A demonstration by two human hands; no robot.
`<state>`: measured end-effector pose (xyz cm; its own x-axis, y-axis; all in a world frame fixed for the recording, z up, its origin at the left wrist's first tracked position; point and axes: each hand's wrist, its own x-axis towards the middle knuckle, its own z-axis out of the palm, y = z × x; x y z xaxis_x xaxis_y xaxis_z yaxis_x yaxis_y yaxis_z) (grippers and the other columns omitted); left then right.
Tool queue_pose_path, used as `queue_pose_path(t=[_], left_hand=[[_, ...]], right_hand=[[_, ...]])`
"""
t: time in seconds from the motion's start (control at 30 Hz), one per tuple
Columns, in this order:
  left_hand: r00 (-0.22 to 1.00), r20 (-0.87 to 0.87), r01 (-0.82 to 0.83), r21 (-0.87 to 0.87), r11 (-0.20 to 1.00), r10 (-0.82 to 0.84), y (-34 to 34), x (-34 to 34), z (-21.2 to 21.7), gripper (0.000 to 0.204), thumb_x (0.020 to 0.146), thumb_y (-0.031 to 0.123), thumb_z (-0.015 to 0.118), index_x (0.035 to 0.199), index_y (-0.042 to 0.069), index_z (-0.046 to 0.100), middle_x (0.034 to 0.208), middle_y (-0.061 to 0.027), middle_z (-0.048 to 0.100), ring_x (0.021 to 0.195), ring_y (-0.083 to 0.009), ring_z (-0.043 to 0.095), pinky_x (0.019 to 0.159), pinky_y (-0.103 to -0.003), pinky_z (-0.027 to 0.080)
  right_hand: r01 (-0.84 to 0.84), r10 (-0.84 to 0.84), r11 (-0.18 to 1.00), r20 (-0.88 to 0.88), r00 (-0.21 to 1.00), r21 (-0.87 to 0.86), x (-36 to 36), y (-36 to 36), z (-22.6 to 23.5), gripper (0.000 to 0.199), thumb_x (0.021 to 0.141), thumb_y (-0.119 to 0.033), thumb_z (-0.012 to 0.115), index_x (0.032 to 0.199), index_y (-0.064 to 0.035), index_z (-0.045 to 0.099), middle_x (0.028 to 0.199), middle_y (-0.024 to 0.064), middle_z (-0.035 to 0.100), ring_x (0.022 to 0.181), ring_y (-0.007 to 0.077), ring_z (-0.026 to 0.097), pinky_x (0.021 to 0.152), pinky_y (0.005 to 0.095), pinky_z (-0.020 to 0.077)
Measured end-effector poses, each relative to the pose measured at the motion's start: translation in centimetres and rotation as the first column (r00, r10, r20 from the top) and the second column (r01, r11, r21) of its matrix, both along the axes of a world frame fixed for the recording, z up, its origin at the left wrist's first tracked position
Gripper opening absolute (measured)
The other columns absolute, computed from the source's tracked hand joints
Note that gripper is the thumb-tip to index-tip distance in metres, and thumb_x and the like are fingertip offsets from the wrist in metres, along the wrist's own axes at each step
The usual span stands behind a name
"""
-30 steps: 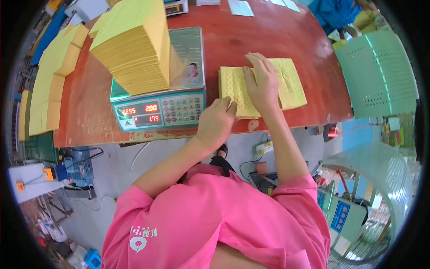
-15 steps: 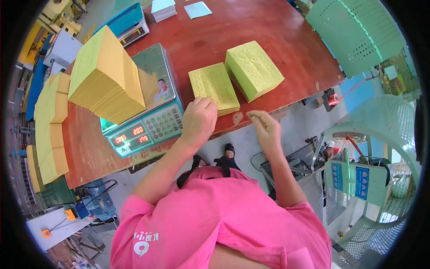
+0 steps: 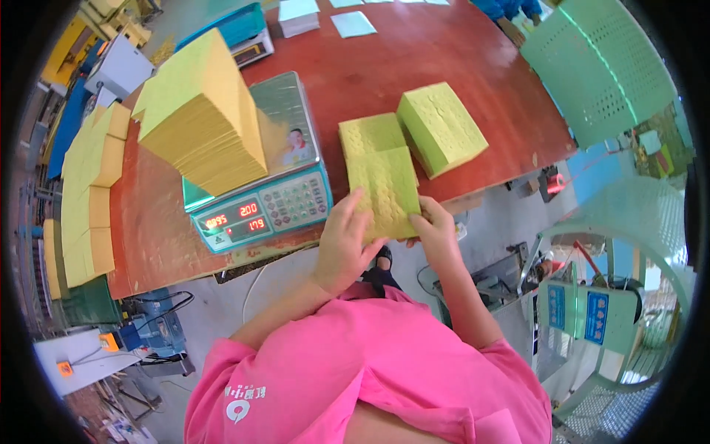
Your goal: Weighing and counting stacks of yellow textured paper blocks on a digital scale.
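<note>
A thin yellow embossed paper sheet (image 3: 386,177), perhaps several together, is held at the table's front edge. My right hand (image 3: 435,228) pinches its near right corner, thumb on top. At the near left side, my left hand (image 3: 345,240) has its fingers bent over the sheet and its thumb by the lower edge. Behind, partly covered by the sheet, lies a low stack of the same yellow paper (image 3: 371,130). A taller block of yellow paper (image 3: 444,127) stands just right of that stack.
A digital scale (image 3: 299,203) on the red table (image 3: 325,66) carries a tall yellow paper stack (image 3: 203,111). More yellow stacks (image 3: 96,177) line the left edge. Pale sheets (image 3: 353,24) lie far back. A perforated green panel (image 3: 592,66) and metal machinery (image 3: 592,311) stand right.
A yellow sheet now lies in both hands, pulled toward me off the low stack. The right hand has closed on its corner; the left hand has moved nearer me. The view has shifted slightly.
</note>
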<state>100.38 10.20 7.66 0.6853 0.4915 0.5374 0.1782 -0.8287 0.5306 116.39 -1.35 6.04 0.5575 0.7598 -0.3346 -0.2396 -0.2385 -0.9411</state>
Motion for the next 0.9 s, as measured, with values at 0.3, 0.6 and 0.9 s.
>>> queue_pose_path(t=[0.3,0.6,0.9], left_hand=[[0.981,0.186,0.153,-0.925,0.347,0.064,4.0,-6.7,7.4,0.026,0.093,0.017,0.068,0.113,0.0,0.069,0.097,-0.0031,0.069,0.085,-0.0089,0.062,0.078,-0.024,0.051],[0.904,0.347,0.04,-0.651,0.758,0.251,19.9,-11.4,22.7,0.02,0.094,0.025,0.063,0.088,0.006,0.063,0.073,0.0023,0.062,0.061,-0.0061,0.054,0.055,-0.023,0.042],[0.964,0.044,-0.13,-0.784,0.607,0.263,27.3,-12.9,19.3,0.021,0.094,0.03,0.064,0.084,0.012,0.061,0.069,0.0022,0.061,0.059,-0.0077,0.055,0.053,-0.023,0.041]], right_hand=[[-0.069,0.003,0.959,0.236,0.972,0.275,-5.8,2.0,10.2,0.018,0.089,0.007,0.052,0.106,0.0048,0.059,0.081,0.0064,0.062,0.062,0.0113,0.059,0.057,0.0261,0.0486],[-0.411,0.084,0.8,0.596,0.799,0.438,-7.2,20.8,23.4,0.03,0.088,-0.005,0.064,0.116,0.0056,0.061,0.073,0.003,0.058,0.063,0.0082,0.052,0.057,0.0261,0.0434],[-0.45,0.261,0.816,0.463,0.847,0.363,-7.0,27.7,20.2,0.056,0.085,-0.006,0.07,0.134,0.0076,0.048,0.075,0.0058,0.062,0.065,0.0098,0.057,0.055,0.0251,0.0463]])
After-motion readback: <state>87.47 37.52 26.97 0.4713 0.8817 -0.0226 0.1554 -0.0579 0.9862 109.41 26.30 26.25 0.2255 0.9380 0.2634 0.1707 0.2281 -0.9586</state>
